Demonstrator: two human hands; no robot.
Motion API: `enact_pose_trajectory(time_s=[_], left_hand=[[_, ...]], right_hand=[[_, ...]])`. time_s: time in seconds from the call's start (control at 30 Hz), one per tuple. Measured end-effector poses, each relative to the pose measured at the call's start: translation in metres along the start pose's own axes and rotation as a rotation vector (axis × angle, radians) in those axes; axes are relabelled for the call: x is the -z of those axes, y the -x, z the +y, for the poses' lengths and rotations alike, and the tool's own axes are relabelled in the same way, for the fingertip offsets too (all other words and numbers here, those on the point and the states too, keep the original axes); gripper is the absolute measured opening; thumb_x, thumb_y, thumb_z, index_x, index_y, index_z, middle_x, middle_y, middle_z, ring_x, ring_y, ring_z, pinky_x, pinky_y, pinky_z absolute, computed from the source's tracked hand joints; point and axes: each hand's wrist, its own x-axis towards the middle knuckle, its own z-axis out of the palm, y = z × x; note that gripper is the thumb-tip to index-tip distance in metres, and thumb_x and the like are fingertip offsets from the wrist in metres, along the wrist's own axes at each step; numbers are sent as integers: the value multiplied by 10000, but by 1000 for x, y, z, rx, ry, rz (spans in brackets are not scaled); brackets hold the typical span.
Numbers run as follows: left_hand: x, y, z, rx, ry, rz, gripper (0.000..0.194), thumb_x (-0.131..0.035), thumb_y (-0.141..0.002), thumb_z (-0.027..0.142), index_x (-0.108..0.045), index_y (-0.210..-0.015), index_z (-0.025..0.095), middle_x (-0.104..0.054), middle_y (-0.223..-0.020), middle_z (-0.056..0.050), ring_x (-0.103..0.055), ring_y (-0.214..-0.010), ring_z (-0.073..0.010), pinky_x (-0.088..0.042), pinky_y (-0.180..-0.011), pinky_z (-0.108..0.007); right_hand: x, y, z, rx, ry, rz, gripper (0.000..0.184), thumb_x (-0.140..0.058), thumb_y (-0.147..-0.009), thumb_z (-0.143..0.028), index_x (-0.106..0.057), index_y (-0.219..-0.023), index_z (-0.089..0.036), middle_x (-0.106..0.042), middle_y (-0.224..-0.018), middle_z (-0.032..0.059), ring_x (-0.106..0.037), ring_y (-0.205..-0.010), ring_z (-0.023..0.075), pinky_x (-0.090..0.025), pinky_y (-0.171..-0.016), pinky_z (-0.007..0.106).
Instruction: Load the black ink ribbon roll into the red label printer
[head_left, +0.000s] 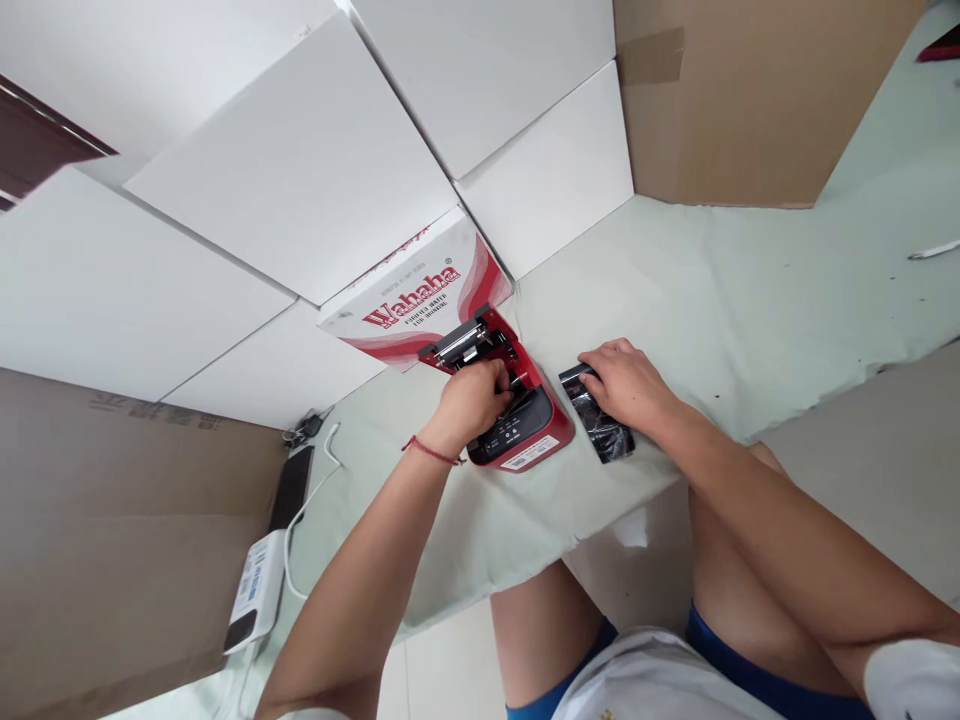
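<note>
A red and black printer (529, 425), probably a label printer, stands on the cloth-covered table with its lid (469, 340) raised. My left hand (476, 400) reaches into its open inside, fingers curled and mostly hidden, so what they grip cannot be made out. A dark roller or spool shows beside those fingers. To the right of the printer lies a roll of shiny black film (600, 425), partly unrolled toward the table's front edge. Over its upper end my right hand (619, 380) is closed, with thumb and fingers on the rolled part.
Behind the printer is a white and red Wahaha carton (420, 290) against stacked white boxes (315, 150). Brown cardboard (735, 100) stands at the back right, more (135, 560) at the left. A white power strip (255, 590) and cable (300, 515) lie left. A white pen-like item (934, 251) lies far right.
</note>
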Motion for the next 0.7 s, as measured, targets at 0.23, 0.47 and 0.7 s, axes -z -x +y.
enact_pose_trajectory(time_s=[0.23,0.47,0.7], left_hand=[[-3,3,-5,28,299,46,359,-724,-808,139,-680,-1160,196,-798,-1104,-101,-749,-999,-292,-583,-887,-406],[-3,27,-2,-74,388,218,291,-641,-858,135,-702,-1136,199,-770,-1179,-114,-721,-1131,-310,-575,-1023,-484],[-6,124,-15,36,748,718,367,-795,-925,382,-724,-1267,269,-727,-1236,-55,-712,-1149,-241,-558,-1093,-410]], right_hand=[[8,3,-2,-1,32,-112,363,-648,-1018,-198,-743,-1367,-166,-740,-1343,171,-582,-1270,373,-484,-1037,468],[11,3,-7,-18,18,-123,318,-651,-1018,-201,-761,-1310,-138,-744,-1262,180,-589,-1229,372,-493,-1042,465],[15,5,-9,-39,-115,-24,306,-714,-987,-246,-765,-1280,-171,-754,-1199,131,-619,-1203,331,-515,-1044,445]])
